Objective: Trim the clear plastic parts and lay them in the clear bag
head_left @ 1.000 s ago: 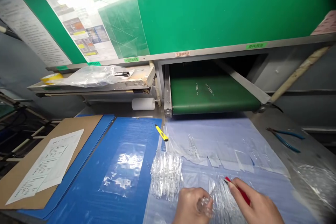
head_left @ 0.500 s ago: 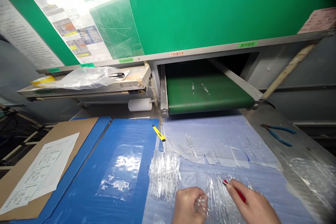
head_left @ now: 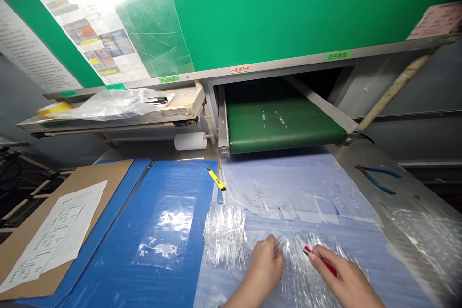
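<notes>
My left hand (head_left: 264,263) is closed around clear plastic pieces, only partly visible at the fingers. It is just left of a loose heap of thin clear plastic pieces (head_left: 303,274). Over the right side of that heap, my right hand (head_left: 341,276) grips a slim red tool (head_left: 330,267) with a dark tip; its exact kind is hidden by the fingers. To the left of my hands lies a denser, stacked bunch of clear plastic pieces (head_left: 224,237) on the bluish sheet (head_left: 274,173). A few loose clear pieces (head_left: 259,195) rest farther forward.
A green conveyor belt (head_left: 281,130) ends above the sheet. A yellow cutter (head_left: 216,179) lies by the blue board (head_left: 173,178), which bears a clear bag (head_left: 166,231). At right are blue-handled pliers (head_left: 378,180) and clear plastic (head_left: 426,240). Cardboard (head_left: 119,173) with paper is at left.
My left hand has moved forward and turned, so its back and wrist show more. The right hand holds the red tool almost in the same place. The view has shifted slightly.
</notes>
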Tool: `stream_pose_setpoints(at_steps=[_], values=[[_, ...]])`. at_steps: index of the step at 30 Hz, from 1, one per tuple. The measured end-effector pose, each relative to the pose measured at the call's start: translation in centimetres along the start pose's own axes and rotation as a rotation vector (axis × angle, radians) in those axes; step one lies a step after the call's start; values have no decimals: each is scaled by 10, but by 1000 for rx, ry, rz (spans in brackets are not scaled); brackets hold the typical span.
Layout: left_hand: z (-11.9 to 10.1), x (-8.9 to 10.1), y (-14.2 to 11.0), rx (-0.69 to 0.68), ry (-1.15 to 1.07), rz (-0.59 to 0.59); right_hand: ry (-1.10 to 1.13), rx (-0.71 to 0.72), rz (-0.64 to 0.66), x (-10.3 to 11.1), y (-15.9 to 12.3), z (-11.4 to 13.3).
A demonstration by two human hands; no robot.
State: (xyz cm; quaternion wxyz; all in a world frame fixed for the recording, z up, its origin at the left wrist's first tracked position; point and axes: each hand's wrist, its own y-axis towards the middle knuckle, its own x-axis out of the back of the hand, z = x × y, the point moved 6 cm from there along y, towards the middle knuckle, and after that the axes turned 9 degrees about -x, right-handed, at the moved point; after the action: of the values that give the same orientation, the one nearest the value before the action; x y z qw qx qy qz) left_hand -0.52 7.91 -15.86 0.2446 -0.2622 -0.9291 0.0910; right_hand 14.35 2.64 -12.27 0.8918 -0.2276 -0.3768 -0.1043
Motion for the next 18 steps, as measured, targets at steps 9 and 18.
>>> stream_pose_setpoints(at_steps=[9,18], values=[[3,-2,17,54,35,-60,640,-186,267,3,-9,1],[-35,25,-8,65,-648,110,854,-279,349,7,-24,16]])
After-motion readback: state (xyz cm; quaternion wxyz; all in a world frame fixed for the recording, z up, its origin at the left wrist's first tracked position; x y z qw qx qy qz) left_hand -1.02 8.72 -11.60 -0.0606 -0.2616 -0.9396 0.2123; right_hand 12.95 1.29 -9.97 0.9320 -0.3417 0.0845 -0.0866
